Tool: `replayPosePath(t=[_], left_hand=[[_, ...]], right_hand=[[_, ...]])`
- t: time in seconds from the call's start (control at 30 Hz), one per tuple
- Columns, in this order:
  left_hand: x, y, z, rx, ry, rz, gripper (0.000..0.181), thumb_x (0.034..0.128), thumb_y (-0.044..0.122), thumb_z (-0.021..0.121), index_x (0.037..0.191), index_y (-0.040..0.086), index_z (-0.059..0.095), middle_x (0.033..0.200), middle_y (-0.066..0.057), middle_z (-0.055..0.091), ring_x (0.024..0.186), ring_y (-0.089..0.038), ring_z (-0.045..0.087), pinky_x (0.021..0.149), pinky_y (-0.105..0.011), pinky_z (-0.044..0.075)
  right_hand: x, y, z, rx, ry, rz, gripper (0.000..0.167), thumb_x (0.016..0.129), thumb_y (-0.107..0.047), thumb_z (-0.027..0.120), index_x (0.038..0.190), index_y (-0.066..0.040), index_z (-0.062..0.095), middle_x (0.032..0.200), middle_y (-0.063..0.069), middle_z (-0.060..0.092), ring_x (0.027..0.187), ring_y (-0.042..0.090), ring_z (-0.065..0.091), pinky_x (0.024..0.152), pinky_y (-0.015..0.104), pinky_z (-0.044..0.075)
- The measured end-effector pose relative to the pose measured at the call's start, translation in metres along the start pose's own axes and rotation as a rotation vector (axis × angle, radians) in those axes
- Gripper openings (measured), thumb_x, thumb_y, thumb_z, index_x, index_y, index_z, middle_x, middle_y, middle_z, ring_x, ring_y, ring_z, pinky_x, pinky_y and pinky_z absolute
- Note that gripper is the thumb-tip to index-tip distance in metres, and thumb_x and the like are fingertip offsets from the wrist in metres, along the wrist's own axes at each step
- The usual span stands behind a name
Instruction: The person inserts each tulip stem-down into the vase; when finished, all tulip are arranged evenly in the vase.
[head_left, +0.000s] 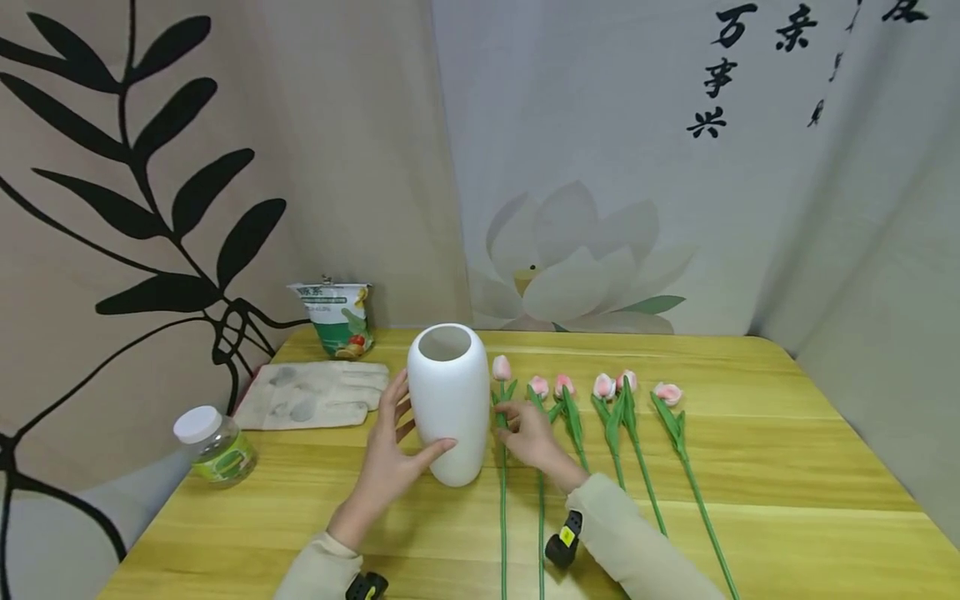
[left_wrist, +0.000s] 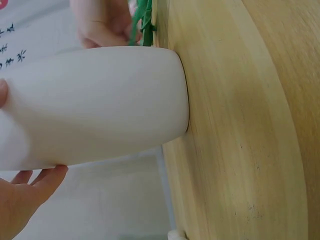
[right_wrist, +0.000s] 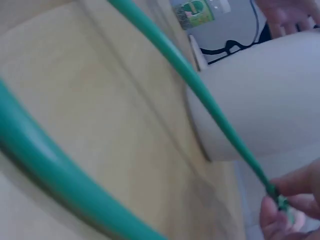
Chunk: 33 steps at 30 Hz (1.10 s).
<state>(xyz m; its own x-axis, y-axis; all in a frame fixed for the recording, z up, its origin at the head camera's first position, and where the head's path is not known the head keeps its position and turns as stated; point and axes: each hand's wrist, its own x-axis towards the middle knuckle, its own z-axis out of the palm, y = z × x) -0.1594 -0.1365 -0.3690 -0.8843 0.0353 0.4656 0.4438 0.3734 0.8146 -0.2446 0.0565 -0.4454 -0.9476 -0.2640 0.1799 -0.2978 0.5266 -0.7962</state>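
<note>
A white vase point(head_left: 453, 408) stands upright on the wooden table. My left hand point(head_left: 392, 467) holds its left side, with the thumb across the front and the fingers round the far left; in the left wrist view the vase point(left_wrist: 115, 97) fills the middle. Just right of it, my right hand point(head_left: 531, 437) pinches a pink tulip point(head_left: 502, 367) below the bloom. In the right wrist view, finger and thumb close on its green stem point(right_wrist: 215, 107), which is lifted off the tabletop. Several more pink tulips point(head_left: 604, 386) lie on the table to the right, one partly under my right arm.
Left of the vase lie pale work gloves point(head_left: 315, 396). A green-and-white packet point(head_left: 339, 321) stands behind them. Near the table's left edge is a clear jar point(head_left: 221, 450) with a white lid. Printed curtains hang behind the table point(head_left: 810, 467).
</note>
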Motion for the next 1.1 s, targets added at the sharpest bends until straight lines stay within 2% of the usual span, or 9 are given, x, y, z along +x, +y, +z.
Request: replayPosePath(t=[0.17,0.33,0.5,0.57,0.7,0.8,0.9,1.0,1.1], left_hand=[[0.0,0.0,-0.001,0.009,0.0,-0.015,0.097,0.0645,0.002,0.076,0.14,0.013,0.016,0.136,-0.023,0.033,0.117,-0.045,0.042,0.088,-0.054,0.044],[0.001,-0.001,-0.002,0.014,-0.008,-0.025,0.097,0.0652,0.002,0.076,0.14,0.013,0.016,0.137,-0.022,0.032,0.118,-0.044,0.041,0.089,-0.054,0.044],[0.001,-0.002,-0.001,0.007,-0.013,-0.02,0.097,0.0652,0.002,0.076,0.14,0.014,0.016,0.137,-0.021,0.032,0.118,-0.043,0.042,0.089,-0.053,0.044],[0.0,-0.001,-0.001,0.007,-0.011,-0.012,0.096,0.0651,0.002,0.076,0.14,0.013,0.016,0.137,-0.022,0.032,0.117,-0.043,0.042,0.089,-0.054,0.044],[-0.003,-0.002,-0.001,0.018,0.004,0.001,0.097,0.0647,0.002,0.076,0.14,0.013,0.016,0.136,-0.023,0.033,0.116,-0.045,0.043,0.087,-0.054,0.045],[-0.004,-0.003,-0.001,0.026,0.009,0.006,0.097,0.0649,0.002,0.076,0.14,0.013,0.017,0.136,-0.022,0.033,0.115,-0.045,0.043,0.087,-0.054,0.045],[-0.003,-0.003,-0.001,0.02,0.008,-0.003,0.096,0.065,0.003,0.076,0.14,0.015,0.017,0.136,-0.021,0.033,0.116,-0.044,0.043,0.087,-0.053,0.045],[-0.001,-0.003,-0.001,0.009,0.008,-0.021,0.096,0.0647,0.003,0.077,0.14,0.015,0.018,0.136,-0.021,0.033,0.116,-0.043,0.043,0.088,-0.053,0.045],[0.0,-0.004,0.0,0.003,0.007,-0.032,0.096,0.0645,0.004,0.077,0.14,0.015,0.018,0.137,-0.02,0.033,0.117,-0.042,0.043,0.088,-0.052,0.045]], right_hand=[[0.005,-0.015,-0.019,0.078,0.081,-0.094,0.038,0.078,-0.002,0.063,0.115,-0.005,0.057,0.099,0.016,0.055,0.07,0.015,0.056,0.055,0.019,0.048],[0.012,-0.041,-0.045,0.145,0.127,-0.197,0.039,0.079,-0.004,0.064,0.118,-0.006,0.055,0.101,0.015,0.051,0.077,0.02,0.058,0.064,0.023,0.052],[0.018,-0.071,-0.079,0.124,0.221,-0.312,0.04,0.078,-0.009,0.067,0.116,-0.006,0.057,0.098,0.015,0.052,0.079,0.022,0.06,0.068,0.024,0.053],[0.021,-0.084,-0.092,0.099,0.284,-0.376,0.04,0.076,-0.009,0.068,0.115,-0.005,0.058,0.097,0.015,0.053,0.077,0.021,0.061,0.068,0.021,0.053],[0.025,-0.113,-0.118,0.072,0.445,-0.571,0.04,0.074,-0.005,0.07,0.112,-0.001,0.059,0.094,0.017,0.054,0.073,0.021,0.061,0.065,0.017,0.052],[0.024,-0.136,-0.137,0.06,0.596,-0.727,0.037,0.072,-0.002,0.07,0.108,0.002,0.06,0.092,0.018,0.054,0.07,0.02,0.06,0.064,0.014,0.05],[0.018,-0.16,-0.155,0.068,0.739,-0.846,0.035,0.072,0.001,0.069,0.106,0.004,0.06,0.089,0.021,0.053,0.069,0.017,0.059,0.064,0.013,0.049],[0.012,-0.181,-0.167,0.102,0.845,-0.913,0.034,0.072,0.001,0.069,0.105,0.005,0.061,0.089,0.02,0.052,0.07,0.016,0.059,0.064,0.015,0.05],[0.008,-0.196,-0.173,0.124,0.904,-0.941,0.034,0.073,-0.003,0.069,0.106,0.004,0.06,0.091,0.018,0.051,0.07,0.02,0.059,0.064,0.016,0.05]])
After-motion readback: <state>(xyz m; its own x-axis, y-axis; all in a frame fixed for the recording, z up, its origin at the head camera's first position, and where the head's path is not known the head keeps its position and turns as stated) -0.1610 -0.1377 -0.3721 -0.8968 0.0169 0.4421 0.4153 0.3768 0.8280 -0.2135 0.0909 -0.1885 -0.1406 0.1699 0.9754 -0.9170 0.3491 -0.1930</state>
